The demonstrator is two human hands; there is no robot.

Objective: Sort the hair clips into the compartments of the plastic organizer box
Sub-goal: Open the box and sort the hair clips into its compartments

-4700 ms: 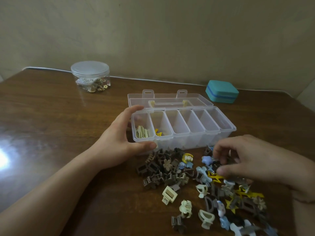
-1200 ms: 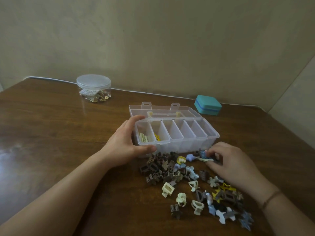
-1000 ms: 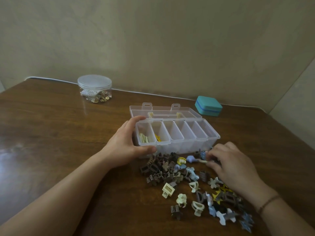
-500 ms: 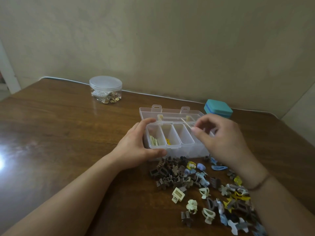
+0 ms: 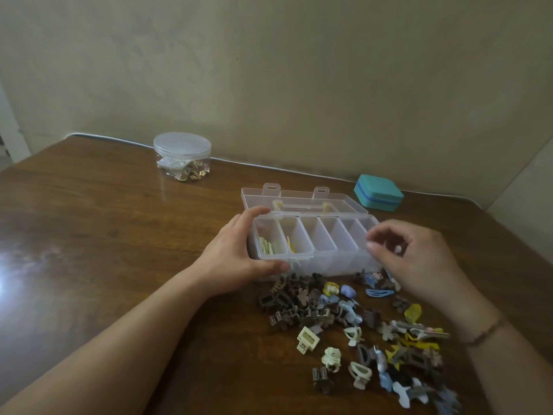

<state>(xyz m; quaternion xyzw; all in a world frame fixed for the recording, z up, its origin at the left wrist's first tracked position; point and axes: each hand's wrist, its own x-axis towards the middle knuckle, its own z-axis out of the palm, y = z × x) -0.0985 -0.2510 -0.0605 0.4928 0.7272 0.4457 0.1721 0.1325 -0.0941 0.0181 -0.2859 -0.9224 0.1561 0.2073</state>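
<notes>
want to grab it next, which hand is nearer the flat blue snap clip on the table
Right. The right hand hovers just above the flat blue snap clip, while the left hand grips the clear plastic organizer box at its far end.

The right hand (image 5: 419,262) is blurred, so whether its curled fingers hold a clip cannot be told, and it hides the right end of the organizer box (image 5: 311,235) and its last compartments. The left hand (image 5: 236,256) covers the box's left wall. Clips (image 5: 329,319) at the pile's far right run smeared together near the lower edge. Both forearms are cut off by the picture's edges. The jar (image 5: 182,157) contents are too small to identify.
</notes>
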